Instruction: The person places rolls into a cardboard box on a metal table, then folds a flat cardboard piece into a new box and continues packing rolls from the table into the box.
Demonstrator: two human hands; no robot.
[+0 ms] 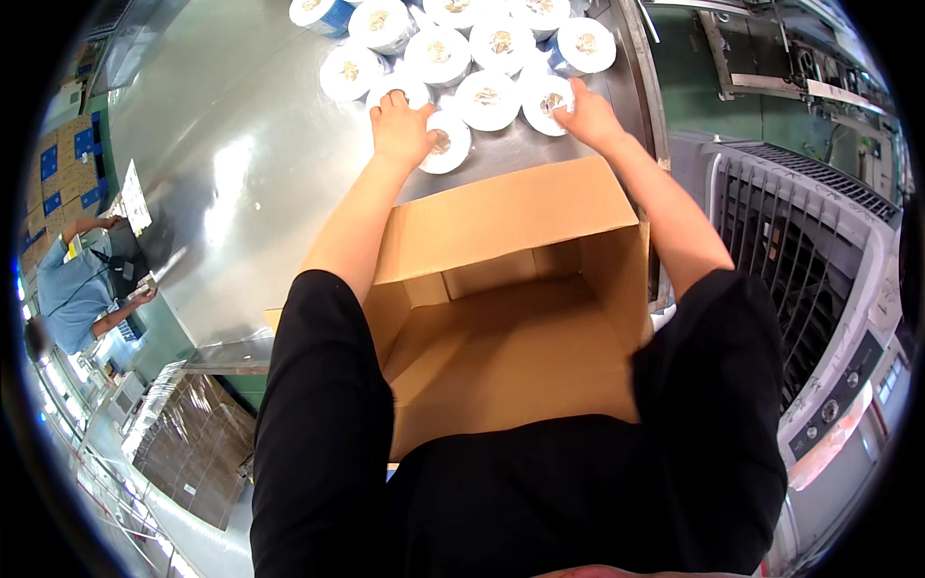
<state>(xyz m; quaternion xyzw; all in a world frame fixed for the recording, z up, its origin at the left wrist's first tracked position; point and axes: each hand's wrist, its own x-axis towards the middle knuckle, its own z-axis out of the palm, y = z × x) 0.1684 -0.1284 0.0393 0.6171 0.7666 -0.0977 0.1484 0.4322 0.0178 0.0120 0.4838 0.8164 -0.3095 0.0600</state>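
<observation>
Several white rolls (pixel 437 56) with tan centres stand close together on a steel table (pixel 260 125); some have blue sides, and clear wrap shines between them. My left hand (pixel 400 130) reaches over the near left of the group, its fingers bent over the top of a roll (pixel 403 89) and its thumb beside it. Just below, another roll (pixel 446 144) sits nearest me. My right hand (pixel 591 118) grips the right side of a roll (pixel 546 102), thumb in front. Between my forearms an open cardboard box (pixel 511 217) shows a bare inside, its far flap slanting toward the rolls.
A raised metal rim (pixel 647 87) edges the table on the right. Beyond it stands a large grey air cooler (pixel 819 279). At the far left, a person in a blue shirt (pixel 77 294) works near stacked cartons (pixel 63 173). Film-wrapped cartons (pixel 193 443) stand at the lower left.
</observation>
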